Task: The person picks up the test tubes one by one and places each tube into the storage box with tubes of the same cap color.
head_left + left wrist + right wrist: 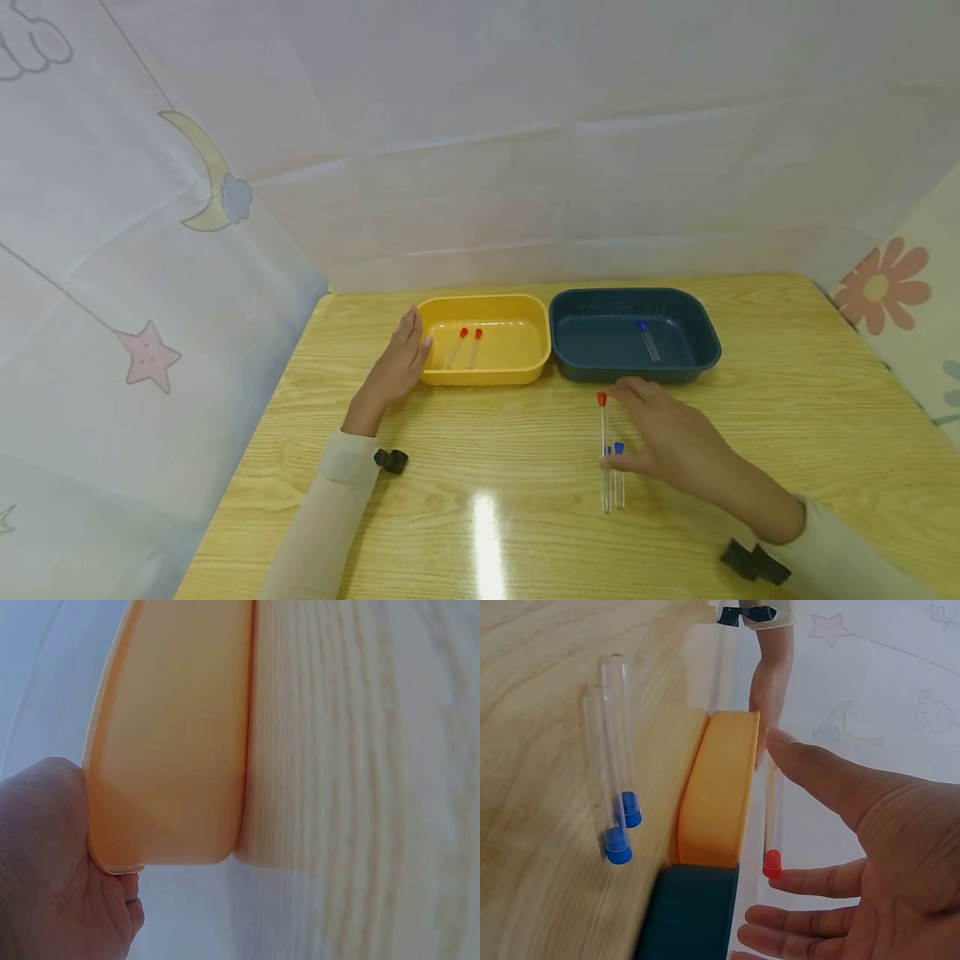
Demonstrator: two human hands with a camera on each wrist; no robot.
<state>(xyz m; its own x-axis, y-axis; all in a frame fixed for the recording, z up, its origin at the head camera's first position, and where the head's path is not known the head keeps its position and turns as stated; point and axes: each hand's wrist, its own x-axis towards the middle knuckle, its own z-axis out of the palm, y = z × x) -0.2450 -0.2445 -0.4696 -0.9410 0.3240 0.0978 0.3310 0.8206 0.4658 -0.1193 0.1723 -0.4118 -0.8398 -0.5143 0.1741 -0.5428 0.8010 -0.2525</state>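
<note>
My right hand [675,437] pinches a clear test tube with a red cap [772,862] between thumb and index finger, cap toward the index fingertip. The other fingers are spread. Just below this hand, two test tubes with blue caps [618,846] lie side by side on the wooden table [525,467]. At the left end of the yellow bin [483,377], my left hand [393,362] rests against the rim with straight fingers, its thumb over the edge. Inside that bin are two red-capped test tubes [476,348].
A dark blue bin [630,373] stands right beside the yellow one, with one blue-capped test tube [649,341] in it. Behind both bins hangs a pale cloth [480,167]. Black straps [391,461] sit at the wrists.
</note>
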